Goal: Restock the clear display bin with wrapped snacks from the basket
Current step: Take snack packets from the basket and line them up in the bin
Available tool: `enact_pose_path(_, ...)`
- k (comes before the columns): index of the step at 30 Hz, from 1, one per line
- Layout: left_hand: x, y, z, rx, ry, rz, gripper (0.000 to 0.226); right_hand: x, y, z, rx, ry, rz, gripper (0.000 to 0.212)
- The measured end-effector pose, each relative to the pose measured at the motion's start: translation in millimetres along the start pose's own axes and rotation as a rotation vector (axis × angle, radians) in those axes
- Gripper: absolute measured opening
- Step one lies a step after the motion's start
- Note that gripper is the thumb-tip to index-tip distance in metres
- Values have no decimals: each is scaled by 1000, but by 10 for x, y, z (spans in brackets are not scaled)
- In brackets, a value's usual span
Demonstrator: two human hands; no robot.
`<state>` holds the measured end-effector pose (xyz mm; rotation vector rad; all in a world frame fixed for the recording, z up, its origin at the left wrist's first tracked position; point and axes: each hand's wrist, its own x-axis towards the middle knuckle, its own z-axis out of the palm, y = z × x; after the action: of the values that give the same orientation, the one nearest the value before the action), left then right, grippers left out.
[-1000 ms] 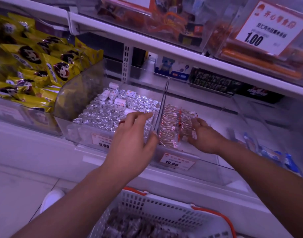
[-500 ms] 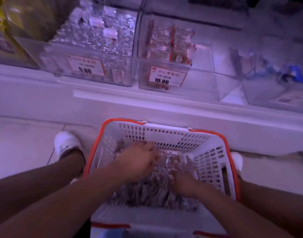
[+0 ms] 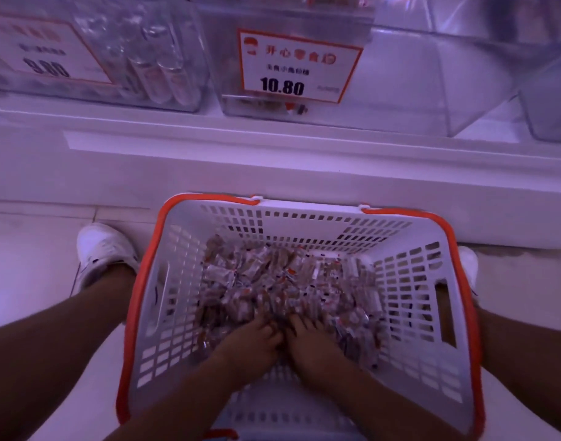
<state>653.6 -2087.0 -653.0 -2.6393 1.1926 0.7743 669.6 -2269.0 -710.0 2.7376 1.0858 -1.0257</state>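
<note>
Crinkly film-wrapped snacks [image 3: 272,281] lie heaped in the basket [image 3: 409,237] below the clear display bin [image 3: 228,74]. Left hand [image 3: 245,346] and right hand [image 3: 315,345] dig in, fingers curled, apparently gathering a bunch. Light and slippery: scoop from underneath.

Retail shop, snack aisle: price card "10.80" [image 3: 299,70] on clear display bin [image 3: 400,78], white shelf [image 3: 272,160], shopping basket [image 3: 409,291] on floor.
</note>
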Motion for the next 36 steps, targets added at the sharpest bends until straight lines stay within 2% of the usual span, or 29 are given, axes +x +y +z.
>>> enact_pose_path(5,-95,-82,210,-10,33,31,36,-27,176,-10,-49,-102,13,59)
enact_pose_path(8,-41,-59,247,21,116,-12,33,-46,131,-58,-72,-149,-30,54)
enact_pose_path(10,-14,-43,221,-19,126,-56,31,-61,80,-78,-66,-186,-46,50)
enact_pose_path(13,31,-135,176,-109,122,-162,28,-51,91,-132,-9,-159,-27,50)
enact_pose_path(17,77,-222,202,-208,63,-352,42,-23,261,-297,273,-78,91,57)
enact_pose_path(21,151,-205,256,-158,11,-381,43,-38,467,-535,607,78,233,19)
enact_pose_path(23,171,-171,206,-136,19,-356,38,-44,586,-600,719,122,287,21)
enact_pose_path(26,234,-95,157,-132,74,-248,24,-69,658,-646,778,77,357,25)
enact_pose_path(28,298,-85,206,-158,105,-228,24,-70,667,-616,866,67,404,27)
enact_pose_path(30,361,-176,229,-340,142,-341,28,-75,658,-620,1003,60,476,33)
enact_pose_path(33,376,-440,-52,-981,298,-633,20,-96,649,-813,1223,94,560,40)
enact_pose_path(36,362,-668,-537,-1370,436,-819,32,-174,651,-1304,1291,128,535,38)
